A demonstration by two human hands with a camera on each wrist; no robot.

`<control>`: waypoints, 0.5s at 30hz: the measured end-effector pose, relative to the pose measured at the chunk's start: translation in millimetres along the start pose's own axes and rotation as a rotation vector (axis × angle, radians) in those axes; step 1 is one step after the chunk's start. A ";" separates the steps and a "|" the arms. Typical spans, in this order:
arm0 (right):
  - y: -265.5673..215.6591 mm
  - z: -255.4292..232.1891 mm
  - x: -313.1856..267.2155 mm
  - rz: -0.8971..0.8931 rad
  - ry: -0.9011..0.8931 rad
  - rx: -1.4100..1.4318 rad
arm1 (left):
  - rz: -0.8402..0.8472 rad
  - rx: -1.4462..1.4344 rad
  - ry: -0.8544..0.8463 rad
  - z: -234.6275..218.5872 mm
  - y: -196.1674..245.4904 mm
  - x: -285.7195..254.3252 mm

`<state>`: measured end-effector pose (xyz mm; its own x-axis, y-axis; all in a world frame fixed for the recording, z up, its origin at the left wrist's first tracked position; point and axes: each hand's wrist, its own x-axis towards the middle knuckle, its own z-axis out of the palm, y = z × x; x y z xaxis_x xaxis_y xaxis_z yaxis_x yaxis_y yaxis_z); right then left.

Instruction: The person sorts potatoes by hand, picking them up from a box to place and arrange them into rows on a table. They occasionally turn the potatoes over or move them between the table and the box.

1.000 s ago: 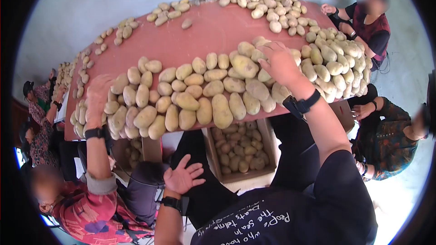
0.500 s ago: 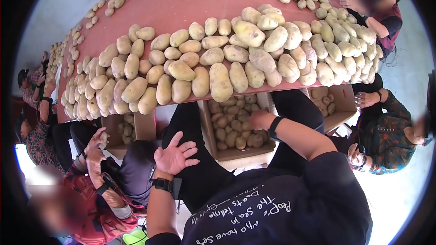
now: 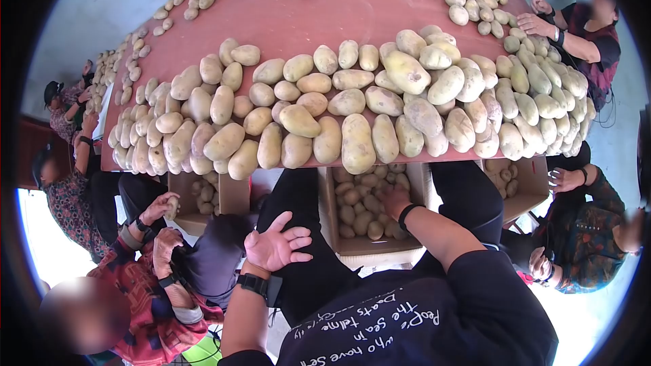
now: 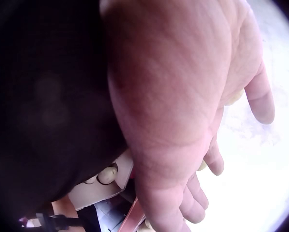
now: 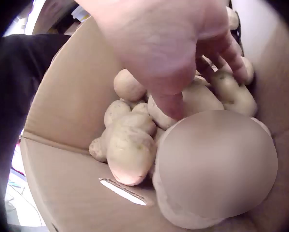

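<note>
My right hand [image 3: 395, 202] is down inside the cardboard box between the legs, among the potatoes [image 3: 359, 203]. In the right wrist view its thumb [image 5: 169, 105] touches one potato, and the spread fingers [image 5: 239, 67] reach over others at the far side. A pale potato [image 5: 201, 99] lies between thumb and fingers; the hand does not close round it. My left hand [image 3: 278, 244] is held palm up above the left thigh, fingers spread and nothing in it. Its wrist view shows the same hand [image 4: 173, 106] large against a dark sleeve or trouser.
A red table [image 3: 325, 10] carries rows of potatoes along its near edge and heaps at the back. Other potato boxes stand left [image 3: 234, 193] and right [image 3: 532, 190]. Several people sit round the table; the person at the near left holds a potato [image 3: 173, 207].
My right hand has gone from the potatoes on the table down into the box and stays there. The left hand remains palm up. The head view has shifted.
</note>
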<state>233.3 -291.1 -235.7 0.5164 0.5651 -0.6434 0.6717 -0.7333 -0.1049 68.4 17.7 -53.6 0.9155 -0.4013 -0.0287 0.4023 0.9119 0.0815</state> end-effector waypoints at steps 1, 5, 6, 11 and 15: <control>4.6 2.4 0.9 -0.008 0.017 0.029 | -0.001 0.000 0.002 0.0 0.3 0.2; 9.3 6.2 16.9 -0.005 -0.122 0.043 | -0.011 -0.004 0.016 1.4 0.5 0.7; 5.9 4.5 16.7 0.073 -0.124 0.055 | -0.014 -0.005 0.018 1.6 0.6 0.9; -2.8 -16.3 6.2 0.016 -0.176 0.005 | -0.013 0.026 0.022 1.9 1.8 0.8; 6.8 -5.2 2.9 -0.013 -0.086 0.017 | -0.017 0.024 0.023 0.0 1.0 0.5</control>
<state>242.1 -292.5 -234.3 0.4596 0.5402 -0.7049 0.6685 -0.7330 -0.1258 69.3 18.4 -53.5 0.9084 -0.4146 -0.0532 0.4180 0.9024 0.1047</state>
